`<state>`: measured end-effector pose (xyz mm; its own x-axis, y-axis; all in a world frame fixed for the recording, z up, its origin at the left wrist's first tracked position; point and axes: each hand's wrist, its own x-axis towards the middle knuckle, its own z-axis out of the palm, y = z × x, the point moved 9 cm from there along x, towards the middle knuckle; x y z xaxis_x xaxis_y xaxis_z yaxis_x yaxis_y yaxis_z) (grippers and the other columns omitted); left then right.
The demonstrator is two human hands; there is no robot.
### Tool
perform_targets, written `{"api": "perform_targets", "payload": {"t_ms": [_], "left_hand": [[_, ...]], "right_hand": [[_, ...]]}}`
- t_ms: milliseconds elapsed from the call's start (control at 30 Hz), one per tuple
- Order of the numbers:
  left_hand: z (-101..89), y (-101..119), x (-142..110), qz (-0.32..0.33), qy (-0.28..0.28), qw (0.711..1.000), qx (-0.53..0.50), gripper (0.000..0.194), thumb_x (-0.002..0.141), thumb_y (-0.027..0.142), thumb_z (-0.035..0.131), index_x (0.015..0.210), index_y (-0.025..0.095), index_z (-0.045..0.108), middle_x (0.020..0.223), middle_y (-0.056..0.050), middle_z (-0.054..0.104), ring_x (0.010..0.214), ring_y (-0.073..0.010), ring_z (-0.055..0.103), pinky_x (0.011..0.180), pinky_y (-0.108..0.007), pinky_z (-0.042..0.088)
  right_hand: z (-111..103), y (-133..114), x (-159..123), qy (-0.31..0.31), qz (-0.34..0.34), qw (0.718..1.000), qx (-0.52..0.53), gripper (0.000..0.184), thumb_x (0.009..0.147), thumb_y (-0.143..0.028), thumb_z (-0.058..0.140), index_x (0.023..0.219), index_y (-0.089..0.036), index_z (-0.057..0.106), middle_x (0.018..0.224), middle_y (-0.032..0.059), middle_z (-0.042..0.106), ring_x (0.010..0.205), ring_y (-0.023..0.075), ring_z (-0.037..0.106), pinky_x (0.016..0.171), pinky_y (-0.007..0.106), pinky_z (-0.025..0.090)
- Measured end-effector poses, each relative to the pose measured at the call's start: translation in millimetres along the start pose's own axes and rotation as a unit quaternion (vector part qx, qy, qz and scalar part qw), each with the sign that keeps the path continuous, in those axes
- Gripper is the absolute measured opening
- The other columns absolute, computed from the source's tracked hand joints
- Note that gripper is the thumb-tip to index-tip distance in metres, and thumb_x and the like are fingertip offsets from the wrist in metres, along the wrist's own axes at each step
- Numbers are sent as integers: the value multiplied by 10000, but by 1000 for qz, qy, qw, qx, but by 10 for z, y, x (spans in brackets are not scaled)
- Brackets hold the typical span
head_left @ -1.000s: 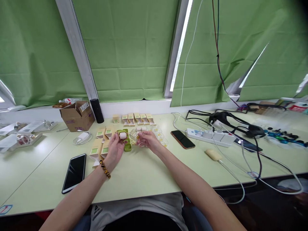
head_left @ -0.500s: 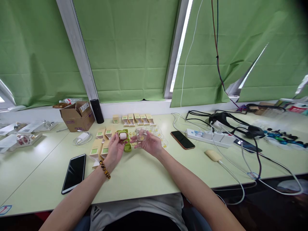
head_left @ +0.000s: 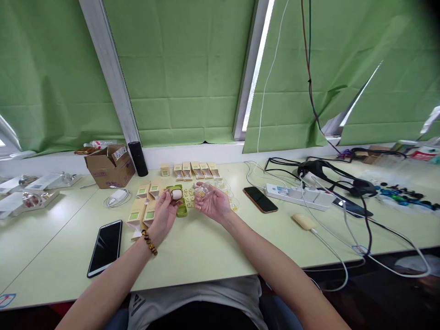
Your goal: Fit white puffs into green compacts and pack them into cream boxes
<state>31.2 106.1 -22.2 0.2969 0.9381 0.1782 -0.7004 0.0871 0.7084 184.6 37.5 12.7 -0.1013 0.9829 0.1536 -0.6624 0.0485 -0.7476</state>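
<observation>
My left hand [head_left: 165, 210] is closed on a small, rounded, pinkish-white piece [head_left: 176, 194]; its exact kind is too small to make out. Right behind and below it lies a green tray [head_left: 182, 211] with compartments, partly covered by the hand. My right hand [head_left: 216, 204] faces palm up, its fingers curled around a clear plastic piece [head_left: 202, 190] with a bit of yellow in it. Between the hands, rows of tiny yellow pieces [head_left: 189, 197] lie on the table. More clear round plastic pieces [head_left: 234, 204] sit beyond my right hand.
Small cream boxes with green labels [head_left: 135, 215] stand near my left hand, with more cream boxes [head_left: 195, 170] at the back. Phones [head_left: 105, 247] [head_left: 260, 199] flank the work area. A power strip [head_left: 297, 196], cables and a headset [head_left: 323, 173] lie right; a cardboard box [head_left: 110, 167] stands left.
My right hand has turned more palm up and drawn its fingers in, bringing the clear plastic piece closer to the palm. The left hand stays almost still with its pinkish-white piece.
</observation>
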Motion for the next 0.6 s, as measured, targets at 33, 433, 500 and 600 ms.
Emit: {"api": "perform_targets", "payload": {"t_ms": [33,433,500,600], "left_hand": [[-3,3,3,2,1,1000,1,277,882,362,826,1046,210,662,1072,-39,707,932,-151,684,843,-319,569],[24,75,0,36,0,999,41,379,845,292,860,1142,218,637,1070,-62,753,989,-163,713,851,-292,575],[50,97,-13,44,-11,998,50,392,851,272,852,1171,221,632,1058,-64,761,1014,-169,717,900,-306,573],[69,125,-33,54,-18,997,59,402,855,258,844,1192,218,629,1026,-59,765,1010,-169,724,931,-301,565]], "right_hand": [[-24,9,10,9,0,1000,-3,380,869,-518,577,1138,-250,598,771,34,659,636,194,566,650,338,486],[-272,-48,68,129,-174,953,-210,627,640,-417,930,1141,-250,593,1165,46,644,919,173,644,736,304,596],[-261,-67,52,142,-192,932,-271,606,636,-371,914,1141,-245,603,1211,61,632,998,189,622,783,303,590],[-258,-77,22,165,-197,907,-334,573,650,-326,869,1161,-249,621,1265,77,601,1053,209,590,791,309,579]]}}
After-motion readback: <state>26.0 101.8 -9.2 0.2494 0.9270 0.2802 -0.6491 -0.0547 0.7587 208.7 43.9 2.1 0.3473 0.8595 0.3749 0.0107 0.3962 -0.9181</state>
